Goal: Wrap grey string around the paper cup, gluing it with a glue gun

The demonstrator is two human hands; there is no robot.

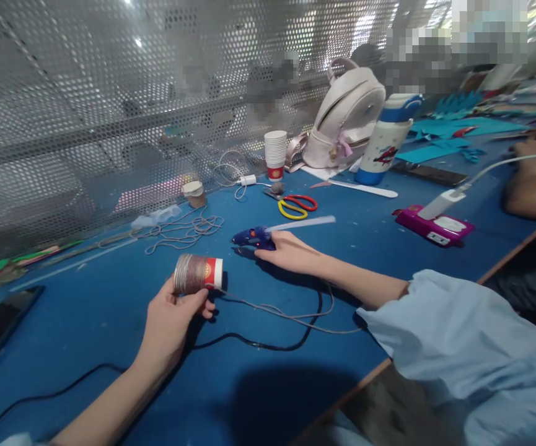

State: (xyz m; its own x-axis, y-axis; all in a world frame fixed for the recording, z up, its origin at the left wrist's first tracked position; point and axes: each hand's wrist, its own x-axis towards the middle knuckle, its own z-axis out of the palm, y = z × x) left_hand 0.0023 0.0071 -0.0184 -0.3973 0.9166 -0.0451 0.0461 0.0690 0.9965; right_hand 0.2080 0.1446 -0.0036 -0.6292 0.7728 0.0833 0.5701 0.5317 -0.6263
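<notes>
My left hand (175,313) grips a red and white paper cup (212,272) lying on its side in the air, its rim to the right. Grey cord (188,272) is wound round most of the cup, and a loose length (268,306) trails from it to the right. My right hand (290,253) is closed round the handle of a dark blue hot glue gun (253,236), whose nozzle points left. A clear glue stick (305,223) sticks out of its back. The black cable (258,344) runs over the blue table below both hands.
Scissors (298,206) with red and yellow handles, a stack of paper cups (276,155), a knife (365,188) and a tangle of cord (188,229) lie beyond my hands. A purple power strip (435,226), bottle (383,142) and backpack (346,118) stand right; a phone (2,328) lies left. Another person's arm (535,179) rests far right.
</notes>
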